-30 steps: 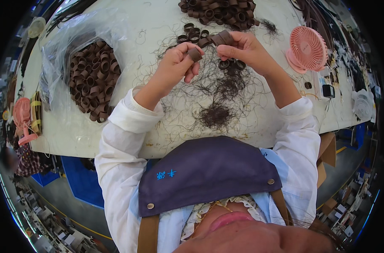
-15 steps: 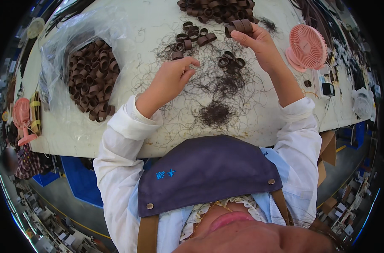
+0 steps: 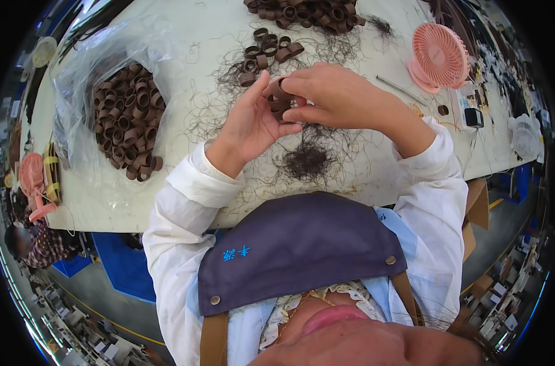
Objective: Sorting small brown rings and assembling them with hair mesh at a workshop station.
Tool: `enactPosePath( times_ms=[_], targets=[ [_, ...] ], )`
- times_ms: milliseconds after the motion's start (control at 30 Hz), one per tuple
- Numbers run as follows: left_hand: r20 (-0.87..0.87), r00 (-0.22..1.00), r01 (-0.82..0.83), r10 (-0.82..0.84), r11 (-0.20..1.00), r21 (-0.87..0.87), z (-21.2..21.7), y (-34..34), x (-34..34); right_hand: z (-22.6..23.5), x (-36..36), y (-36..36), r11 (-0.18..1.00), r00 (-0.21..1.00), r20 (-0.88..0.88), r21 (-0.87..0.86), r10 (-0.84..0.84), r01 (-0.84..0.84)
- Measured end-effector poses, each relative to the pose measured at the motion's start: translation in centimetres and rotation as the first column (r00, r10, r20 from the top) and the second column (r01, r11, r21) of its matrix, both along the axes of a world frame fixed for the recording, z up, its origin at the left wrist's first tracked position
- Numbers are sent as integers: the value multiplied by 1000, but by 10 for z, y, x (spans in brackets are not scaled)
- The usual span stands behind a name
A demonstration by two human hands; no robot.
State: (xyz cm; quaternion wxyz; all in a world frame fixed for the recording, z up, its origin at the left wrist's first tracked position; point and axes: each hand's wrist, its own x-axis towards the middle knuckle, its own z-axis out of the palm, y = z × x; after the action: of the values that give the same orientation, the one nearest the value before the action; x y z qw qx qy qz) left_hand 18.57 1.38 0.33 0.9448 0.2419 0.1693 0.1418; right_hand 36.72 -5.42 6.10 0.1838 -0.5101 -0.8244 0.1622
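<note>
Both hands meet over the middle of the table. Between them sit several brown rings [image 3: 278, 91], short open bands like slices of tube. My right hand [image 3: 335, 96] is closed on these rings from the right, its fingertips pinching them. Palm inward, my left hand [image 3: 248, 125] curves around their left side with the thumb and fingers touching them. A small group of loose brown rings [image 3: 268, 46] lies just beyond my hands. Loose dark hair strands [image 3: 306, 161] lie clumped on the near side, and more spread under my hands.
A clear plastic bag [image 3: 76, 91] full of brown rings [image 3: 131, 116] lies at left. More rings are heaped [image 3: 308, 13] at the far edge. At right are a pink fan [image 3: 439, 56], a thin metal rod [image 3: 404, 90] and a small black box [image 3: 473, 117]. Another pink fan [image 3: 32, 180] stands far left.
My right hand has come left and nearer with its row of rings. The left hand has turned its palm inward and met it. The metal rod has come into view.
</note>
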Motion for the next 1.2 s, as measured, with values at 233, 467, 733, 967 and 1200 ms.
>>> enactPosePath(
  times_ms=[233,467,733,967,1200],
  targets=[
    [0,1000,2,-2,995,-97,-7,-1,1,-3,3,-6,997,997,72,60,37,-41],
    [98,995,-13,31,984,-180,-17,-4,12,0,-5,-4,961,955,286,234,74,-145],
    [-44,989,-147,141,967,-209,-4,4,-6,4,46,-8,987,987,-26,41,-156,157],
    [-147,973,-193,176,975,-111,-7,10,-11,-54,87,-29,943,897,292,61,-331,328],
    [-267,960,-30,86,978,207,-2,4,-10,-33,102,-43,921,847,-382,-271,-369,278]
  ],
)
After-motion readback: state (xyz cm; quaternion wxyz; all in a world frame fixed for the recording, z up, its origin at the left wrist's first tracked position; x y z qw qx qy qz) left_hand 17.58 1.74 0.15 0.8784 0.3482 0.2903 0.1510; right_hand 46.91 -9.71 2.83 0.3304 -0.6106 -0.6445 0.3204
